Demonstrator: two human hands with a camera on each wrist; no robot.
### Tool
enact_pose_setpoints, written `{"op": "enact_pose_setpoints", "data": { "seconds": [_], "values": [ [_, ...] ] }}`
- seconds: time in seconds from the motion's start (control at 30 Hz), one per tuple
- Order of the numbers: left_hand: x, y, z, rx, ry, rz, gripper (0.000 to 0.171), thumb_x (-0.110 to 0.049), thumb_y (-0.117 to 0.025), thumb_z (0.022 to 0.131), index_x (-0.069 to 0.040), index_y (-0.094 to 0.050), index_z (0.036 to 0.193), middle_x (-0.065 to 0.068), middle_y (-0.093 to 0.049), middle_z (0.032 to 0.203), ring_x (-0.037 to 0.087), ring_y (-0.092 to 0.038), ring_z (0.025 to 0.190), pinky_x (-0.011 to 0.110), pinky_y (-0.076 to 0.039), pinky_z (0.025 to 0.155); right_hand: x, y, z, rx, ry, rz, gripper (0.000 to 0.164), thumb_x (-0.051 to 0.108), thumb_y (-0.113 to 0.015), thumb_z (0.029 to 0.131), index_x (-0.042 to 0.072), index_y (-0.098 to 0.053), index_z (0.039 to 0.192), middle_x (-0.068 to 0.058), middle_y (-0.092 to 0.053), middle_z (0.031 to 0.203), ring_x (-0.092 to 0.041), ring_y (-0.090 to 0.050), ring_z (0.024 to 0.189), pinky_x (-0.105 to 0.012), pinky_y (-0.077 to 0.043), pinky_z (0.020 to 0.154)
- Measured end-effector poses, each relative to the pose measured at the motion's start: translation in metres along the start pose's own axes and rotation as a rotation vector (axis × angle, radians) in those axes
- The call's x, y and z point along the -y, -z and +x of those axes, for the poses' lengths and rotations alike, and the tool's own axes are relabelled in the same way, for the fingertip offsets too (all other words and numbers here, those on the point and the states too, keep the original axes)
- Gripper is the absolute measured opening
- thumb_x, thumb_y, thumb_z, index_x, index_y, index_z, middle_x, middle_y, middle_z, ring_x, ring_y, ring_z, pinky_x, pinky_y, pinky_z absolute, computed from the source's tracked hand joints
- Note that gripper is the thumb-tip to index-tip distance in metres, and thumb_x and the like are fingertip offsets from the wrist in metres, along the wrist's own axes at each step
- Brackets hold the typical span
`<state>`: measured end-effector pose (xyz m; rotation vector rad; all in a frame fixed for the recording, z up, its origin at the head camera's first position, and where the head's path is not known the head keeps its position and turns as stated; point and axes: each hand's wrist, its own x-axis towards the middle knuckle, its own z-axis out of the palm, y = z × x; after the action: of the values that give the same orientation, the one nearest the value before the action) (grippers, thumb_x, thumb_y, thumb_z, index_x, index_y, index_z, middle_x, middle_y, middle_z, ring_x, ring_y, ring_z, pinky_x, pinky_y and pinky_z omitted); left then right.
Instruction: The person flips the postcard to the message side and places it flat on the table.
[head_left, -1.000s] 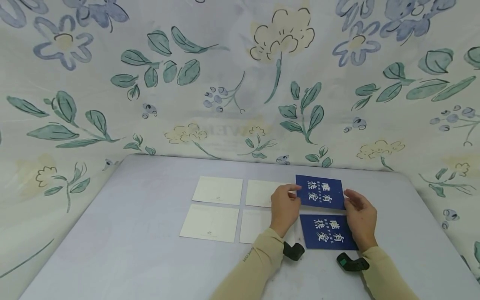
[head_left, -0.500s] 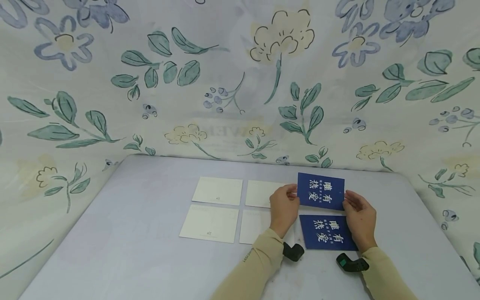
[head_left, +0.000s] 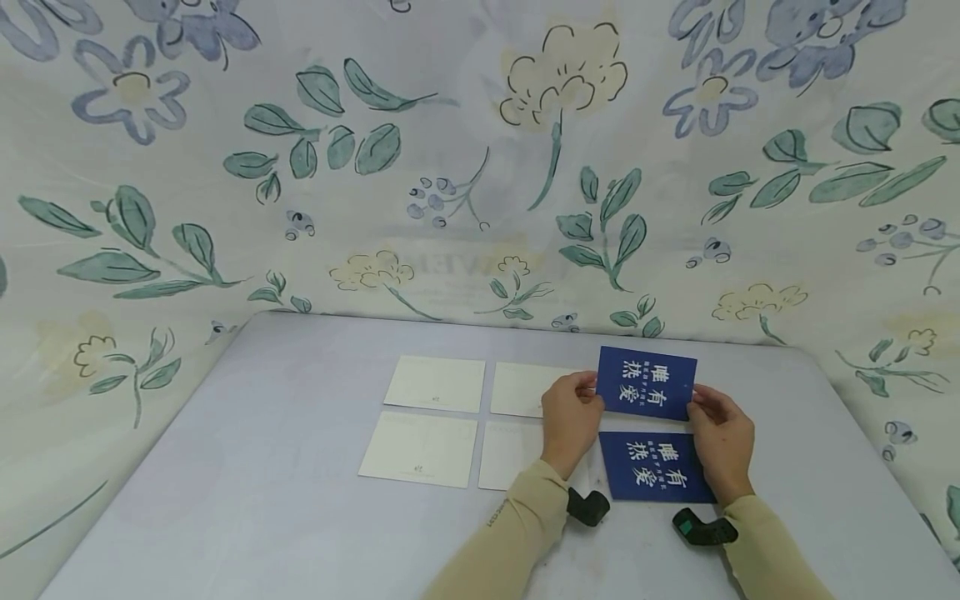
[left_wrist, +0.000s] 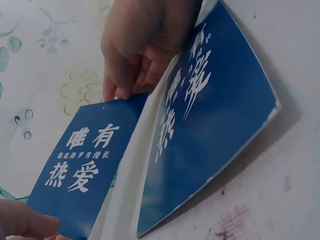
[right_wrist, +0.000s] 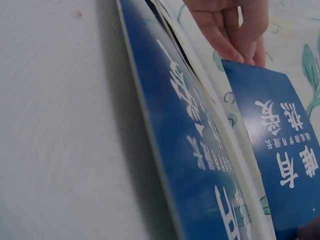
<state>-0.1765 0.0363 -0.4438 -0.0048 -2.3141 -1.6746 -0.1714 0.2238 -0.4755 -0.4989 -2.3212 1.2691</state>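
Both hands hold a blue card (head_left: 647,383) with white Chinese characters, at the far right of the table. My left hand (head_left: 572,421) pinches its left edge between thumb and fingers. At the opposite edge, my right hand (head_left: 723,437) grips it the same way; in the left wrist view the right-hand fingertips (left_wrist: 122,92) meet the card's top corner. A second, matching blue card (head_left: 656,467) lies just nearer on the table, below the held one. Its edge stands a little off the surface in the wrist views, casting a shadow. The right hand overlaps its right side in the head view.
Several cream cards lie in two rows to the left, among them a far-left card (head_left: 435,383) and a near-left card (head_left: 418,448). The left hand and sleeve partly cover the others. A floral cloth (head_left: 480,167) hangs behind the white table (head_left: 225,500).
The held blue card has shifted slightly to the right and appears a little higher. Both hands keep their grip at its two edges, and the other cards stay put.
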Motion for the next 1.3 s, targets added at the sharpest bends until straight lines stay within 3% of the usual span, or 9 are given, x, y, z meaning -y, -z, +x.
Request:
{"op": "enact_pose_setpoints", "data": {
  "seconds": [0.47,0.83,1.3],
  "values": [
    [0.0017,-0.0029,-0.0011,-0.012,-0.016,0.015,0.03,0.001,-0.063,0.077,-0.004,-0.068,0.107,0.006,-0.065,0.091,0.011,-0.061,0.078,0.02,-0.05,0.07,0.0011,0.0007,0.0002,0.022,0.011,0.052,0.032,0.013,-0.054,0.092,0.011,-0.058,0.123,-0.005,-0.062,0.112,-0.014,-0.056,0.1,-0.019,-0.043,0.082],
    [0.0018,-0.0032,-0.0002,0.003,-0.033,-0.01,0.03,0.003,-0.062,0.077,-0.001,-0.066,0.107,0.009,-0.065,0.095,0.017,-0.063,0.087,0.022,-0.051,0.078,0.0039,0.0016,0.0011,0.047,-0.017,0.105,0.034,0.016,-0.05,0.094,0.01,-0.053,0.127,-0.008,-0.058,0.12,-0.021,-0.053,0.114,-0.037,-0.043,0.095],
    [-0.0008,-0.0028,-0.003,0.037,-0.006,-0.012,0.03,0.001,-0.062,0.079,-0.002,-0.066,0.108,0.009,-0.066,0.103,0.018,-0.062,0.096,0.021,-0.049,0.082,0.0043,0.0019,-0.0005,0.028,0.005,0.111,0.032,0.011,-0.049,0.093,0.006,-0.053,0.125,-0.009,-0.057,0.122,-0.023,-0.054,0.112,-0.037,-0.044,0.094]
  ]
}}
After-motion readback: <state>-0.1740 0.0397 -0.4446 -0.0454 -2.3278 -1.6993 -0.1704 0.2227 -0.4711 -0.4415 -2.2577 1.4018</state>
